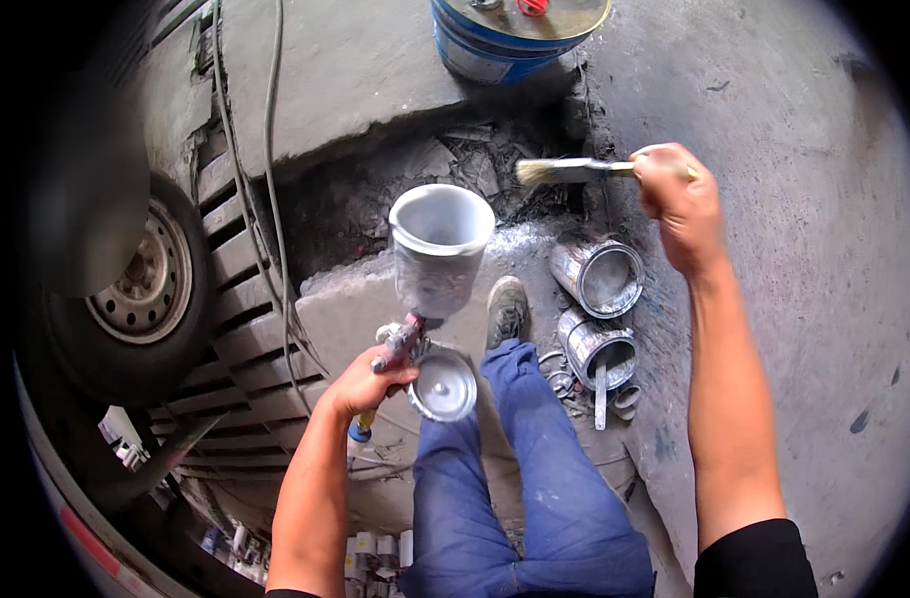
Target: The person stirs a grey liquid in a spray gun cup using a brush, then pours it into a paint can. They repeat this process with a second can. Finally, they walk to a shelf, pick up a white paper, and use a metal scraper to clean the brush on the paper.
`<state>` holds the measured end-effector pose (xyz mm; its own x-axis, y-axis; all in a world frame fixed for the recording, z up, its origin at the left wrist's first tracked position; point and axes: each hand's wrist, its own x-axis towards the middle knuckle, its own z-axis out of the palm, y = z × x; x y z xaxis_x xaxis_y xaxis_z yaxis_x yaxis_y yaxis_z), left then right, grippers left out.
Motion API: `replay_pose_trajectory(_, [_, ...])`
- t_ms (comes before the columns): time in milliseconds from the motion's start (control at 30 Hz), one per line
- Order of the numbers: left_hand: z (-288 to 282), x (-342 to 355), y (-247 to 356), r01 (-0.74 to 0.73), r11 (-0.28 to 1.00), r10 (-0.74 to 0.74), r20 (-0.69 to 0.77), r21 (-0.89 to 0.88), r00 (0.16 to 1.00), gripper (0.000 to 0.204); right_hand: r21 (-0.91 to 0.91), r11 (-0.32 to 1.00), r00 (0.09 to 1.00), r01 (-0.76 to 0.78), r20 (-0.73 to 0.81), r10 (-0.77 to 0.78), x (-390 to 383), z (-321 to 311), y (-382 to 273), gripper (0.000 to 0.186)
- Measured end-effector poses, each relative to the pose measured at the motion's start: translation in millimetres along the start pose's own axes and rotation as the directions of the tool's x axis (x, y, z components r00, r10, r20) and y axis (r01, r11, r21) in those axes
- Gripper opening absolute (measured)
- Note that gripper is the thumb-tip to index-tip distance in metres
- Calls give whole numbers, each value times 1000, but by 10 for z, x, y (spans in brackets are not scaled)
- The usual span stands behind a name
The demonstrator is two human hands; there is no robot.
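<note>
My left hand [370,381] grips a paint spray gun [400,344], with its paint-coated cup [440,261] standing open-topped above the gun body. A round grey cup lid [443,385] hangs beside the same hand, apparently held along with the gun; how it is gripped is partly hidden. Out to the right, my right hand [677,204] is closed round the handle of a paintbrush [570,170]. The brush lies level, its pale bristles pointing left, beyond the cup and apart from it.
Two paint cans [606,279] stand by my foot; a flat stirring stick [601,394] leans from the nearer one. Ahead is a debris-filled pit [425,164], with a blue drum [515,55] past it. Hoses [273,149] cross the slatted floor at left, near a vehicle wheel [141,279].
</note>
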<state>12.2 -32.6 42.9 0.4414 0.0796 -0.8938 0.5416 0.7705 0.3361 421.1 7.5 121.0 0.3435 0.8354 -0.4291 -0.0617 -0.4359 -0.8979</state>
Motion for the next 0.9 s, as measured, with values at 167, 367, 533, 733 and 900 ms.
replay_pose_trajectory(167, [32, 206, -224, -161, 963, 210, -228, 216, 951, 9, -375, 915, 978, 153, 189, -86, -277, 92, -549, 16])
replay_pose_trajectory(367, [197, 288, 25, -98, 869, 270, -299, 486, 915, 22, -419, 518, 616, 745, 731, -295, -389, 569, -840, 10])
replay_pose_trajectory(533, [272, 322, 126, -70, 788, 296, -277, 611, 914, 24, -420, 369, 511, 829, 837, -195, -247, 929, -804, 14])
replay_pose_trajectory(733, [218, 291, 82, -26, 728, 280, -262, 685, 924, 23, -524, 415, 646, 744, 723, -245, -99, 929, -909, 18])
replay_pose_trajectory(900, [188, 273, 157, -24, 723, 280, -260, 691, 924, 23, -509, 383, 579, 771, 811, -87, -314, 934, -786, 22])
